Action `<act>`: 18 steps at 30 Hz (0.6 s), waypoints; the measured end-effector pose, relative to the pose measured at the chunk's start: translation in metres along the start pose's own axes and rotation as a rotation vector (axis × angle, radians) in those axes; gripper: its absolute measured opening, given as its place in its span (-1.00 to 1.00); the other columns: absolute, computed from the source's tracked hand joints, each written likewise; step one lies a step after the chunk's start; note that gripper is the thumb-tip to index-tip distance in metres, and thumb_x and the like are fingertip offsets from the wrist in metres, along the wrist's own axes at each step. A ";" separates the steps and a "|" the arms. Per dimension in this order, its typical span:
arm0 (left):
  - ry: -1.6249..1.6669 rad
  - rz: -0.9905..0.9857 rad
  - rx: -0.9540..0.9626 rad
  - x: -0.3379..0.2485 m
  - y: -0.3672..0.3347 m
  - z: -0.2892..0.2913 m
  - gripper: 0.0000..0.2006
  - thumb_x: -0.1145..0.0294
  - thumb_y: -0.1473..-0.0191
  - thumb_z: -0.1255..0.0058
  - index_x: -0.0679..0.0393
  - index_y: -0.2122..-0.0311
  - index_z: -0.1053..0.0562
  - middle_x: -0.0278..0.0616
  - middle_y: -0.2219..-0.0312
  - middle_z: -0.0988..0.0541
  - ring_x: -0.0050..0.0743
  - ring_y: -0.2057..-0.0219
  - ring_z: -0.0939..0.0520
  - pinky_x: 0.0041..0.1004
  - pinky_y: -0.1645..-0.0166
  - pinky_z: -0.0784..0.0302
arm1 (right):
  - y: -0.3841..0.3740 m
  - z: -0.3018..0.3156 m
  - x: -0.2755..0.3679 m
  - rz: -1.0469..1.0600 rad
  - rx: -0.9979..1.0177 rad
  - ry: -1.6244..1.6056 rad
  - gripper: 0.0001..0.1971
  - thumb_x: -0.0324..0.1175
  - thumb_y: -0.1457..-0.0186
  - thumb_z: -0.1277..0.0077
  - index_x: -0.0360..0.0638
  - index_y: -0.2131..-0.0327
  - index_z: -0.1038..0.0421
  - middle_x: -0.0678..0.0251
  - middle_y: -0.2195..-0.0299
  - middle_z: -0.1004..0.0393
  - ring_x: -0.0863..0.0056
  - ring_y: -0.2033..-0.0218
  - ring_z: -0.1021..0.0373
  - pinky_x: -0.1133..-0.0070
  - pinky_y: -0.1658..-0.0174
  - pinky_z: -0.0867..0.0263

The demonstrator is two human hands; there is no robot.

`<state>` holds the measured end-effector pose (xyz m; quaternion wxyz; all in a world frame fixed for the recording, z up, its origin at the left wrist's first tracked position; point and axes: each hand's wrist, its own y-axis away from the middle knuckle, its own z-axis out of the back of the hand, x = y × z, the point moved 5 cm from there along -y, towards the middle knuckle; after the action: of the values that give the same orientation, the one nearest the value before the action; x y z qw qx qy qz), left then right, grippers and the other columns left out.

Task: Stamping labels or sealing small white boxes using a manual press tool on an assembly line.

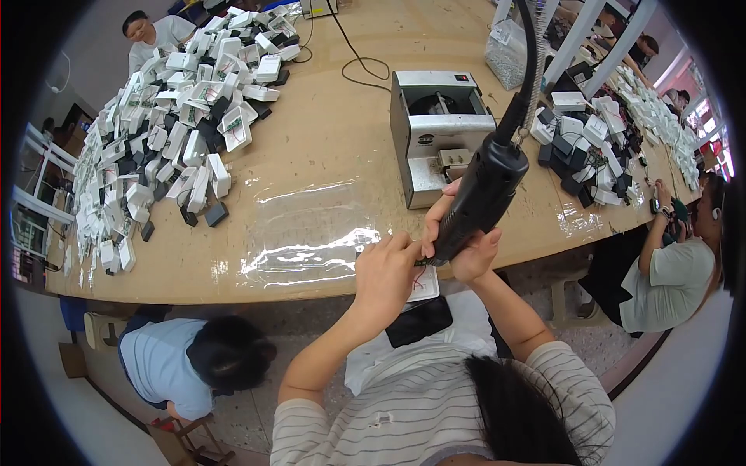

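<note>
Right hand (pixel 475 255): wrapped round the black driver (pixel 488 179), tip hidden.
Left hand (pixel 384 273): fingers curled at the white casing (pixel 426 290); hold unclear.
Casing: by the table (pixel 326 132) edge, red wires (pixel 420 276) inside.
Risk: tilting driver could slip, nicking wires.
Clear bag (pixel 507 56): small pieces, indistinct.

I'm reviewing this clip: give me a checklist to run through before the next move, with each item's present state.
1. Right hand has a grip on the black power tool: ok.
2. Cord clear of both hands: ok, it rises from the tool's top end.
3. Left hand firmly holding the white casing: cannot tell, the fingers hide the contact.
4. Tool tip properly placed: cannot tell, it is hidden at the hands.
5. Red wires clear of the tip: cannot tell, though they show close by.
</note>
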<state>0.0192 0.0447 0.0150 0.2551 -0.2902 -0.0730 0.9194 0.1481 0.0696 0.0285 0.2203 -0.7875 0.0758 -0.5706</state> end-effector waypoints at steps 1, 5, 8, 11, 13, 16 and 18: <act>0.001 -0.003 0.001 0.000 -0.001 0.000 -0.73 0.41 0.21 -0.33 0.04 0.31 -0.54 -0.29 0.44 -0.47 -0.25 0.31 -0.58 -0.25 0.27 -0.42 | 0.000 0.001 0.001 -0.003 -0.014 0.000 -0.05 0.60 -0.07 0.34 -0.20 -0.08 0.00 0.23 0.49 -0.34 0.49 0.63 -0.35 0.57 0.49 -0.36; 0.007 -0.001 -0.002 -0.001 0.000 -0.001 -0.74 0.44 0.20 -0.32 0.05 0.33 -0.53 -0.29 0.43 -0.48 -0.24 0.30 -0.59 -0.25 0.26 -0.43 | -0.004 0.005 0.007 0.044 -0.058 -0.033 -0.03 0.60 -0.07 0.34 -0.20 -0.11 -0.01 0.21 0.50 -0.34 0.47 0.65 -0.33 0.55 0.52 -0.36; 0.004 -0.006 -0.039 -0.002 -0.001 0.000 -0.82 0.40 0.20 -0.31 0.04 0.42 -0.55 -0.31 0.43 -0.52 -0.23 0.33 -0.59 -0.25 0.28 -0.47 | -0.031 0.015 0.037 0.188 -0.102 -0.047 -0.02 0.59 -0.08 0.35 -0.21 -0.17 -0.03 0.20 0.50 -0.34 0.45 0.66 -0.33 0.52 0.56 -0.35; -0.005 0.002 -0.022 0.000 0.001 -0.001 -0.84 0.40 0.18 -0.30 0.04 0.43 -0.54 -0.31 0.43 -0.52 -0.24 0.32 -0.59 -0.25 0.27 -0.47 | -0.083 0.026 0.079 0.432 -0.163 0.027 -0.01 0.58 -0.10 0.40 -0.19 -0.22 -0.04 0.17 0.49 -0.35 0.40 0.66 -0.33 0.49 0.58 -0.34; -0.004 -0.001 -0.018 -0.002 0.001 -0.001 -0.84 0.40 0.18 -0.30 0.04 0.43 -0.54 -0.31 0.42 -0.52 -0.24 0.32 -0.59 -0.25 0.27 -0.47 | -0.115 0.037 0.104 0.626 -0.242 0.138 0.00 0.60 -0.10 0.46 -0.21 -0.19 -0.04 0.16 0.48 -0.36 0.39 0.66 -0.32 0.47 0.58 -0.34; 0.000 -0.003 -0.016 -0.004 0.000 -0.004 -0.84 0.40 0.18 -0.30 0.04 0.43 -0.54 -0.31 0.41 -0.53 -0.24 0.31 -0.59 -0.25 0.27 -0.47 | -0.147 0.060 0.097 0.841 -0.357 0.227 -0.02 0.59 -0.12 0.48 -0.22 -0.17 -0.06 0.16 0.48 -0.37 0.40 0.65 -0.32 0.47 0.56 -0.35; 0.003 0.000 -0.019 -0.003 0.001 -0.004 -0.84 0.41 0.18 -0.30 0.04 0.43 -0.54 -0.32 0.41 -0.53 -0.24 0.31 -0.59 -0.25 0.27 -0.47 | -0.152 0.068 0.078 0.910 -0.460 0.377 -0.04 0.59 -0.12 0.49 -0.19 -0.13 -0.11 0.19 0.49 -0.36 0.41 0.64 -0.33 0.47 0.54 -0.35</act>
<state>0.0231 0.0423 0.0125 0.2525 -0.2941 -0.0814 0.9182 0.2176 0.1940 0.1453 0.2494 -0.5870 0.5701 -0.5178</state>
